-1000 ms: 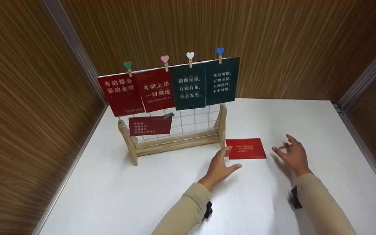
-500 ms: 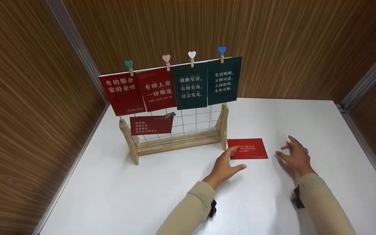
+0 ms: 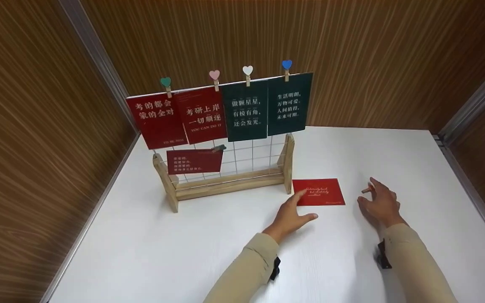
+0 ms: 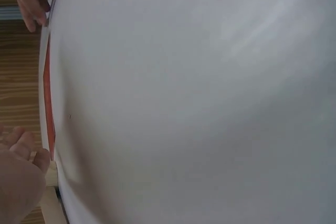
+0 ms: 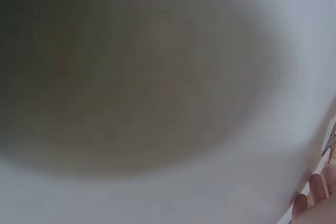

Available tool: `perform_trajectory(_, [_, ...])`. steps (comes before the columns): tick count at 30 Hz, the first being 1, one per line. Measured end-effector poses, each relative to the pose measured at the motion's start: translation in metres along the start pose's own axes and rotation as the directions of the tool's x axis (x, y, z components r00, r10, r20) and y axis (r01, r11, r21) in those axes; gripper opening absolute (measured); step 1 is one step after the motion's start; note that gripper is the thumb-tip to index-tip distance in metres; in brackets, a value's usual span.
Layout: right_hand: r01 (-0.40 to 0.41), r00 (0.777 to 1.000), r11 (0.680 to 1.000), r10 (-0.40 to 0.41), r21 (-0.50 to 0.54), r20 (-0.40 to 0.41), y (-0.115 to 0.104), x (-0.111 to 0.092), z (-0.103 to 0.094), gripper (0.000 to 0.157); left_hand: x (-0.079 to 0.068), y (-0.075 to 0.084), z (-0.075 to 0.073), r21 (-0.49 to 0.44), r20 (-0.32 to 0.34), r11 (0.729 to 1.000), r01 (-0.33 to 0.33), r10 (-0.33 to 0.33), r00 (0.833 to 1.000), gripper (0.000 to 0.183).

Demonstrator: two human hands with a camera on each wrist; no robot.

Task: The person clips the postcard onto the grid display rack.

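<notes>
My left hand [image 3: 289, 216], thumb spread from its fingers, reaches to the left edge of a red card [image 3: 324, 193] with pale script; its fingertips overlap the card in the head view. My right hand [image 3: 382, 205] is low over the table beyond the card's right side. A small wooden clothespin [image 3: 367, 190] shows between its spread thumb and index finger. In the right wrist view, the clothespin [image 5: 329, 144] appears at the right border, just past the fingertips [image 5: 315, 184]. The left wrist view shows the red card [image 4: 48, 98] nearly edge-on.
A wire grid rack with wooden feet [image 3: 289, 164] stands left of the card. Two red cards [image 3: 202, 111] and two green ones [image 3: 244, 111] hang along its top under heart-topped clothespins [image 3: 248, 75]. A smaller red card [image 3: 194, 162] is clipped below. Wood-grain walls [image 3: 373, 63] enclose the table.
My left hand has moved slightly right, its fingertips now over the card. My right hand has shifted a little right and its thumb and index finger have drawn closer together around the clothespin.
</notes>
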State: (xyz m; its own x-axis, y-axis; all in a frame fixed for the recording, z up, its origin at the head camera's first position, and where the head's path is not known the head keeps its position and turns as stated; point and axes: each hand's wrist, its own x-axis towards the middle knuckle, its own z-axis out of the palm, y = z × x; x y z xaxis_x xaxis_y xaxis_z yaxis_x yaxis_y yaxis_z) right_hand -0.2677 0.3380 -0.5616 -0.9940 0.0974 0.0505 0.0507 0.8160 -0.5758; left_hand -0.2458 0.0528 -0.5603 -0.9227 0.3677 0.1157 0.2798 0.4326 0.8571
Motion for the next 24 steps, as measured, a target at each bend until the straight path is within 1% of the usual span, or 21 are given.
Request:
perform_trajectory(6, [0.004,1.0,1.0,-0.004,-0.012,0.002,0.0019,-0.0003,0.0002,0.069,0.0011,-0.0041,0.0001,0.027,0.007,1.0,0.013,-0.013,1.0,0.074])
perform_trajectory(14, [-0.007,1.0,1.0,0.008,-0.017,0.02,0.003,0.0004,-0.0012,0.066,0.0034,-0.0056,0.0002,0.078,0.018,0.995,0.061,-0.062,0.998,0.076])
perform_trajectory(20, [-0.014,1.0,1.0,0.015,-0.028,0.028,0.0046,0.0017,-0.0012,0.061,0.0046,-0.0095,0.0002,0.116,0.033,0.99,0.082,-0.086,0.996,0.078])
perform_trajectory(24, [-0.002,1.0,1.0,0.003,-0.028,0.024,0.0066,0.0014,-0.001,0.056,0.0045,-0.0095,0.0002,0.13,0.051,0.987,0.096,-0.104,0.993,0.081])
